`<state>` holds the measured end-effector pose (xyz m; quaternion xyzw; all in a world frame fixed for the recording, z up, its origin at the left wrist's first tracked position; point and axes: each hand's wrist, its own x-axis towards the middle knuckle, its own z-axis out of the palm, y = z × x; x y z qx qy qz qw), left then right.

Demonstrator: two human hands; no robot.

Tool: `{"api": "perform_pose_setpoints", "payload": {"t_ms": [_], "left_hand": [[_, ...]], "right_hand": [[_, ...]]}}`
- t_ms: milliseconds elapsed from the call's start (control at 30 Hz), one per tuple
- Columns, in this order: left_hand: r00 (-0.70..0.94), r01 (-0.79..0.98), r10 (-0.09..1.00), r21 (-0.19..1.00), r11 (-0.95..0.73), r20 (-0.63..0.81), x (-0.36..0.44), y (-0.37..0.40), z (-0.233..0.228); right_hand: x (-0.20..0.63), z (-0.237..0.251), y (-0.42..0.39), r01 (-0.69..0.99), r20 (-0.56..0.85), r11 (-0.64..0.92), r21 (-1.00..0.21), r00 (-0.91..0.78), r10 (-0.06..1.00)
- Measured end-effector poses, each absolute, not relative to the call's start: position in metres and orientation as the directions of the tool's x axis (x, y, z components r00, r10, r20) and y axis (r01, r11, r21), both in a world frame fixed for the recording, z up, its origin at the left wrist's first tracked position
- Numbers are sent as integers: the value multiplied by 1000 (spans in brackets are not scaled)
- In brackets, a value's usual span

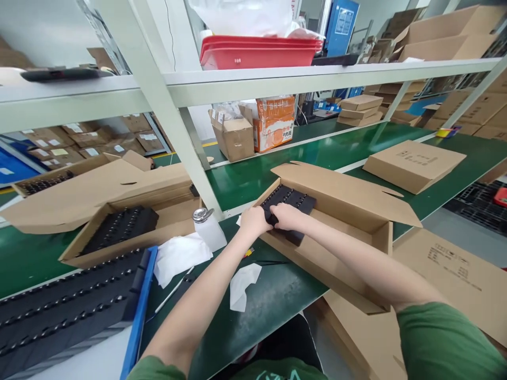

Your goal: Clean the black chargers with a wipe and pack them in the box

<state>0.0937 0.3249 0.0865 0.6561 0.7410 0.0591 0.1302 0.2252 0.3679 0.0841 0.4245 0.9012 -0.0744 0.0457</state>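
Both my hands reach into an open cardboard box (356, 211) on the green table (245, 179). My left hand (253, 221) and my right hand (287, 215) grip the near edge of a black foam tray (291, 199) studded with small dark parts. The tray lies tilted against the box's left end, partly inside it. The box's lid flap stands open behind it.
A second open box (166, 224) with a black tray (122, 227) sits to the left. Long black trays (67, 311) on a blue-edged board lie near left. A white bottle (208, 227), tissues (243, 285), shelf post (174, 121) and flat cartons (414, 164) surround.
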Motion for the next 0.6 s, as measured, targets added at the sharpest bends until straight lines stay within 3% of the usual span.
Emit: {"api": "perform_pose_setpoints", "payload": {"t_ms": [133,267,467,600], "left_hand": [[-120,973,983,181,145,-142,98,333,85],[-117,973,988,188,135,-102,94,329,79],[-92,959,989,279,56,118,89,303,89],[-33,940,969,337,-53,245,80,232,111]], "right_hand": [[229,76,357,787,-70,611,-83,-616,784],[263,77,335,759,-16,646,-86,-649,760],[308,63,318,775,-68,630,-59,-632,772],[303,55,323,742,9,662,-103,-665,747]]}}
